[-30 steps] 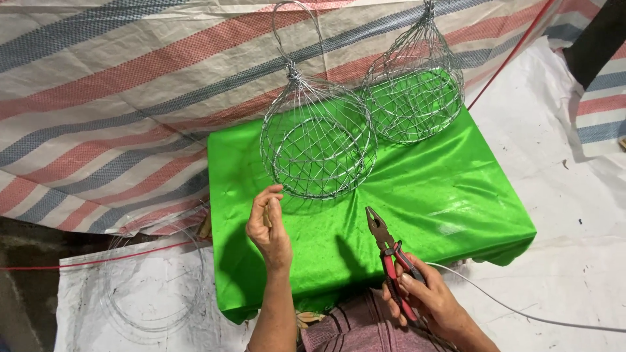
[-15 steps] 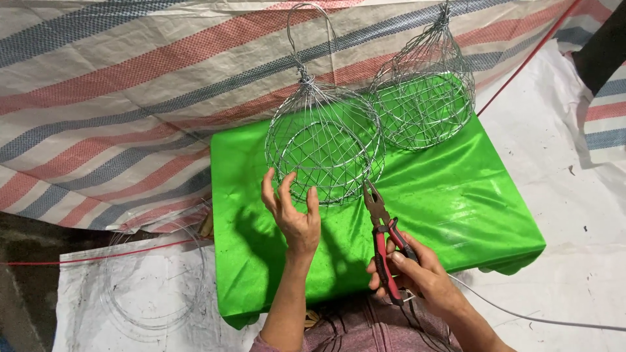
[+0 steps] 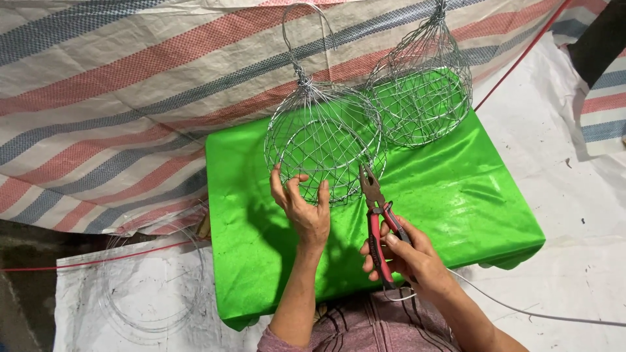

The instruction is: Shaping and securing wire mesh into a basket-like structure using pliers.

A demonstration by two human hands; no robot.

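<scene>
Two round wire baskets stand on a table draped in bright green cloth. The nearer basket has a tall wire loop handle; the farther basket sits behind it to the right. My left hand reaches up with fingers spread, its fingertips touching the lower left rim of the nearer basket. My right hand grips red-handled pliers, whose jaws point up at the basket's lower right edge. A thin loose wire trails from under my right hand to the right.
A striped red, blue and white tarp hangs behind and to the left of the table. Coils of thin wire lie on the white sheet at lower left. A red cord runs diagonally at upper right. White sheeting covers the ground on the right.
My left hand rose from the cloth and opened against the nearer basket. The pliers in my right hand moved up toward the basket's edge. The view shifted slightly.
</scene>
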